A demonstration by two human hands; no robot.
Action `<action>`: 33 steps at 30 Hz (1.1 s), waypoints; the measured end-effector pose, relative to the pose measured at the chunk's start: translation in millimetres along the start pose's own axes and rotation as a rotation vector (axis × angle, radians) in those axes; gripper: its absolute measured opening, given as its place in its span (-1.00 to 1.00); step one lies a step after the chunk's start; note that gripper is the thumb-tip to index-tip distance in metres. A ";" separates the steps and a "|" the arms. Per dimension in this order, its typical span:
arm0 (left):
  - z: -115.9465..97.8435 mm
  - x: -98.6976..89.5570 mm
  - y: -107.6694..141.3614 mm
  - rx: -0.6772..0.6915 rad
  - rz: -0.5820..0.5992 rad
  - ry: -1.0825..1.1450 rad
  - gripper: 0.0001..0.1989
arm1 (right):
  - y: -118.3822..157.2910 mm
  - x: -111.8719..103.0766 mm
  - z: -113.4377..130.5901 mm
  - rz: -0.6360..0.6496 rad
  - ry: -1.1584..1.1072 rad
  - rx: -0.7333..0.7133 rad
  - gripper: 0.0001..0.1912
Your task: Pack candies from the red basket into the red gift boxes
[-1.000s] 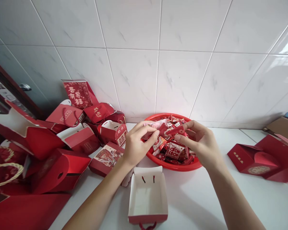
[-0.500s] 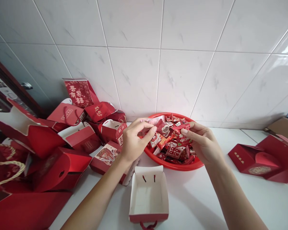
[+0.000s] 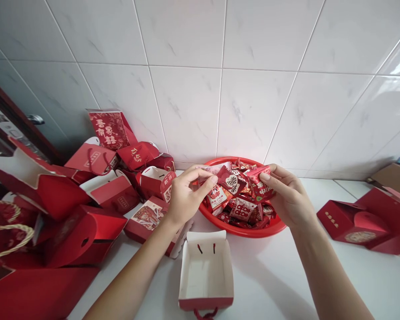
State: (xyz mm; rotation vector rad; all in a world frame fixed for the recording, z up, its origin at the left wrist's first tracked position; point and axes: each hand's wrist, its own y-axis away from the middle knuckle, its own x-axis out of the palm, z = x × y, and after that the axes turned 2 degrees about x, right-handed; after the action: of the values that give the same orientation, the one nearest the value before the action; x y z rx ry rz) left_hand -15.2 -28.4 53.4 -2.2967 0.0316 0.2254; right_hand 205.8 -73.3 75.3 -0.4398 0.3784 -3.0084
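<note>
A red plastic basin (image 3: 243, 232) full of wrapped candies (image 3: 242, 209) stands against the wall. Above its left side, my left hand (image 3: 189, 189) is closed in a pinch on wrapped candies, among them a dark red one with a cream heart label (image 3: 232, 180) and a white-and-red one (image 3: 219, 195). My right hand (image 3: 288, 191) pinches a bright red candy packet (image 3: 262, 181) between thumb and fingers over the basin's right side. In front of the basin lies an open gift box (image 3: 205, 271) with a white inside, nothing in it, and dark red cord at its near edge.
Many red gift boxes (image 3: 113, 191) are heaped at the left, one with a twisted rope handle (image 3: 11, 231). A flat-topped printed box (image 3: 150, 218) lies beside my left forearm. More red boxes (image 3: 356, 224) and brown cardboard (image 3: 391, 178) are at the right. White tiles (image 3: 186, 111) rise behind.
My right hand has moved slightly right and up, drawing the bright red packet away from the candies in my left hand. The left hand has barely moved; its candies show more clearly.
</note>
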 end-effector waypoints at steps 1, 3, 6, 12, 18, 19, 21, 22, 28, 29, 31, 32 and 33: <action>-0.1 0.5 0.4 -0.008 0.005 0.013 -0.91 | 0.1 -0.4 0.2 0.002 0.000 0.001 -0.84; -0.9 1.8 1.6 -0.016 0.014 0.032 -0.91 | 0.3 -0.4 -1.3 0.030 0.029 0.029 -0.84; -3.4 4.0 3.6 -0.033 0.027 0.050 -0.90 | 1.4 2.2 -6.6 0.116 0.114 0.097 -0.82; -6.8 4.7 3.9 -0.078 0.077 0.133 -0.89 | 4.0 4.4 -10.0 0.001 0.193 -0.004 -0.80; -15.8 -10.1 -1.0 -0.149 0.281 0.122 -0.84 | 7.5 -1.3 5.7 0.072 0.104 0.006 -0.81; -19.9 -14.8 -2.0 -0.176 0.400 0.121 -0.83 | 8.2 -1.0 7.9 0.120 0.102 0.007 -0.82; -29.8 -25.1 -4.0 -0.228 0.662 0.124 -0.83 | 9.7 -0.3 10.7 0.200 0.110 -0.004 -0.84; -35.1 -30.4 -5.0 -0.230 0.743 0.124 -0.83 | 10.3 -0.4 11.6 0.229 0.115 -0.010 -0.85; -57.6 -55.1 -9.0 -0.204 0.875 -0.041 -0.84 | 14.1 -7.6 15.4 0.593 0.174 -0.026 -0.98; -59.5 -56.8 -9.2 -0.198 0.897 -0.069 -0.83 | 15.1 -7.1 17.0 0.716 0.206 -0.043 -0.96; -62.5 -57.6 -8.7 -0.170 0.941 -0.119 -0.82 | 18.3 -2.0 21.3 0.976 0.277 -0.073 -0.93; -63.9 -56.7 -7.9 -0.150 0.956 -0.145 -0.81 | 20.5 2.4 23.9 1.092 0.322 -0.065 -0.93; -65.2 -55.1 -6.6 -0.130 0.968 -0.174 -0.81 | 23.2 7.6 26.4 1.177 0.369 -0.043 -0.94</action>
State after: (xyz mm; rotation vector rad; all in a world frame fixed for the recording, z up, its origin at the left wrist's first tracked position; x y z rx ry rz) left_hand -58.9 -74.9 110.6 -2.2010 1.0676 0.9307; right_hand 207.1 -102.6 96.1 0.2843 0.4886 -1.8973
